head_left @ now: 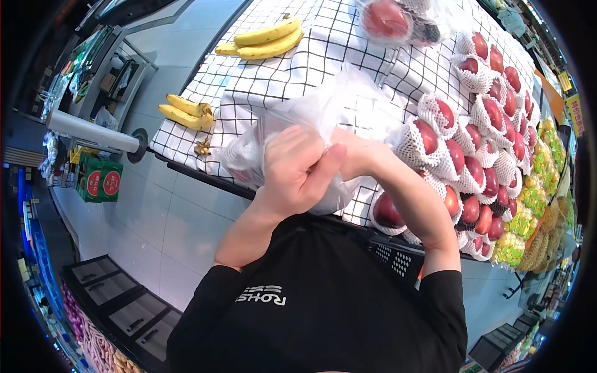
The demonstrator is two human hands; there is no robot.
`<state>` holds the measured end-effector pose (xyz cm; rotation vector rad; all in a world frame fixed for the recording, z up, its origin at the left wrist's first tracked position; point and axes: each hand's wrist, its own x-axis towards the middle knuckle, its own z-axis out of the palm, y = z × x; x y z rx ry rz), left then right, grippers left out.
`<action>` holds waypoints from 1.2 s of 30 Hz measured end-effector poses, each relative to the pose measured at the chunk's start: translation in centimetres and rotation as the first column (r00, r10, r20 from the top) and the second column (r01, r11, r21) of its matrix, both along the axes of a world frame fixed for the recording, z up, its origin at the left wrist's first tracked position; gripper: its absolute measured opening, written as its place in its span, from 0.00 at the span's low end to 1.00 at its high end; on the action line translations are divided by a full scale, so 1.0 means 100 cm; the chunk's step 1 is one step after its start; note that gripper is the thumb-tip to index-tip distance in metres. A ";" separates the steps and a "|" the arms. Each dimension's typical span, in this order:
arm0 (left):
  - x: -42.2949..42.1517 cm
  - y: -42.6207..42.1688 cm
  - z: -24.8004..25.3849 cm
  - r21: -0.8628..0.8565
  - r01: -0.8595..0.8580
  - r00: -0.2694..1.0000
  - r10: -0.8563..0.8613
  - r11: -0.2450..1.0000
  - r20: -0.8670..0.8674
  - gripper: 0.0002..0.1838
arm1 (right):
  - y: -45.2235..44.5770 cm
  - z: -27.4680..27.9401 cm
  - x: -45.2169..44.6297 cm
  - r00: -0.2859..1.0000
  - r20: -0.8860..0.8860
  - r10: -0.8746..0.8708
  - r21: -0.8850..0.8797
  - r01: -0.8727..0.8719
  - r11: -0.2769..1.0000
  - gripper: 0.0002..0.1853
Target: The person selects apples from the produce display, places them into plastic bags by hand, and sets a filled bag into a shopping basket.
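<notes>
A translucent plastic bag (323, 102) is between my hands at the table's near edge. White netting and a rounded shape show dimly through its lower left side; what exactly is inside I cannot make out. My left hand (295, 161) is closed in a fist around the gathered plastic, thumb pointing up to the right. Pressed against it, my right hand (348, 152) also grips the bag, its fingers mostly hidden behind the left one. Just right of my right forearm lie red fruits (426, 137) in white foam nets.
A checked cloth (273, 87) covers the table. Banana bunches (270, 40) (186, 112) lie on its left side. Another filled plastic bag (388, 22) rests at the far side. Yellow-green packets (535, 199) line the right. A white post (93, 130) and a green box (99, 177) stand left.
</notes>
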<state>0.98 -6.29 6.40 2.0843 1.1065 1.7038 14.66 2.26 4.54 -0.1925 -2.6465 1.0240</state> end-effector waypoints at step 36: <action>0.002 0.012 -0.025 -0.214 0.112 0.689 0.079 0.970 0.720 0.10 | -0.067 -0.004 0.116 0.862 0.066 -0.502 -0.100 0.506 0.857 0.17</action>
